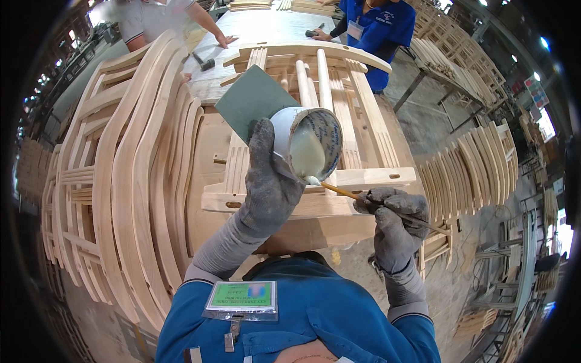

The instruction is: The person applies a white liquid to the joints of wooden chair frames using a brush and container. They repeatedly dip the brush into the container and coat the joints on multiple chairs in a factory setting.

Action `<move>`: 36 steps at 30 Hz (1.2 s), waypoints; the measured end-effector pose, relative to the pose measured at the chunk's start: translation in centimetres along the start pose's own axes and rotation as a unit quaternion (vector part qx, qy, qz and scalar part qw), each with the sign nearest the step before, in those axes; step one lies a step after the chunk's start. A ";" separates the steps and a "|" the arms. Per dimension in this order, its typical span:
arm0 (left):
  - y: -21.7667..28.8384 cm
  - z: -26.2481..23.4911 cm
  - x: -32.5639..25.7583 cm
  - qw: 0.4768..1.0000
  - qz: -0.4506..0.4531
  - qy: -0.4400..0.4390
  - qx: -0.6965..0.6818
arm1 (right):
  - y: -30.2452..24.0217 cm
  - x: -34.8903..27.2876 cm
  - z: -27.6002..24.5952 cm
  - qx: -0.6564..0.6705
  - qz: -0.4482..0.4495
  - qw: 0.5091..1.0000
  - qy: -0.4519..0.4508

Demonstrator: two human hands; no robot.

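My left hand (267, 181), in a grey work glove, grips a white round cup (283, 130) tilted so its mouth faces me. Pale creamy glue-like paste (307, 154) coats the inside of the cup. A grey-green square plate (251, 97) shows behind the cup's base; whether they are joined I cannot tell. My right hand (399, 225), gloved too, is closed around a thin brush (340, 191) with a yellowish handle. Its white, paste-covered tip touches the cup's lower rim. Beneath the cup lies a pale wooden chair-back frame (369, 177) with slats and slotted rails.
Curved wooden frames (130, 151) stand stacked at my left, more (475, 172) at the right. Cardboard (284, 233) covers the near work surface. Across the table (248, 27), a person in white (154, 24) and one in blue (381, 30) stand near a hammer (204, 62).
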State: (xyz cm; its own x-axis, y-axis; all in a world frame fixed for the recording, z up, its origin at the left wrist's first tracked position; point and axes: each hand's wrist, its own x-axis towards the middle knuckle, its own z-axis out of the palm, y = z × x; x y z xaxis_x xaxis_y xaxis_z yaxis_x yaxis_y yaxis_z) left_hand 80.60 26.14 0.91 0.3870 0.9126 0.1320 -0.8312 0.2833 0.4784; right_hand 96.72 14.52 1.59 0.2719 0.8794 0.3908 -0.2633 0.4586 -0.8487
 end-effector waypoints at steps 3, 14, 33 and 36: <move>-0.7 0.1 0.3 1.000 -0.014 -0.002 -0.007 | -0.9 0.1 -0.4 -0.011 -0.005 1.000 0.028; -1.9 -3.3 -0.3 0.966 0.150 -0.042 0.204 | -6.9 4.2 -4.9 -0.294 0.132 0.946 0.036; 0.0 -3.2 0.6 0.995 -0.018 -0.091 -0.030 | -5.4 4.2 -3.2 -0.519 0.090 0.847 -0.075; -0.3 -2.7 0.5 0.998 -0.024 -0.059 -0.026 | -4.9 3.9 -3.8 -0.460 0.078 0.884 -0.032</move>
State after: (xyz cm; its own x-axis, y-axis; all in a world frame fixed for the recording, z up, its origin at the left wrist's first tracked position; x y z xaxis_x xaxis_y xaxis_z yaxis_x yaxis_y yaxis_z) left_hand 79.96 27.30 -1.54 0.4694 0.8570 0.2127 -0.8288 0.3446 0.4408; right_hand 102.55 15.24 5.94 0.2377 0.9417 0.2383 0.5791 0.0596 -0.8131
